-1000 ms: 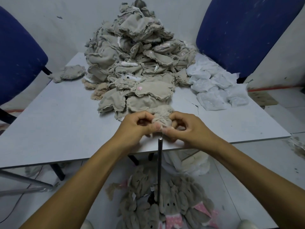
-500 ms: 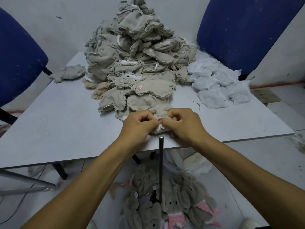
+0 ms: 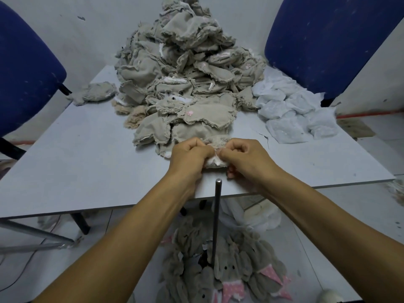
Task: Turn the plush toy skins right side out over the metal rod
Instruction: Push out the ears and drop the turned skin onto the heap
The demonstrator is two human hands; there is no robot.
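Right now I am pinching 1 plush skin [image 3: 215, 159] between both hands, my left hand [image 3: 191, 155] and right hand [image 3: 242, 155] curled tight on it and nearly touching each other. I am holding it low over the near edge of the tabletop [image 3: 76, 162], just beyond the tip of the metal rod [image 3: 216, 217], which is standing upright in front of me; the skin is not on the rod yet. I judge that I am opening its seam to fit it over the tip. A small heap of turned toys [image 3: 220, 272], with faces and pink ears showing, is lying on the floor around the rod's foot, so some are finished. Most of the job is still waiting: a tall pile of inside-out skins [image 3: 181, 79] is covering the far tabletop.
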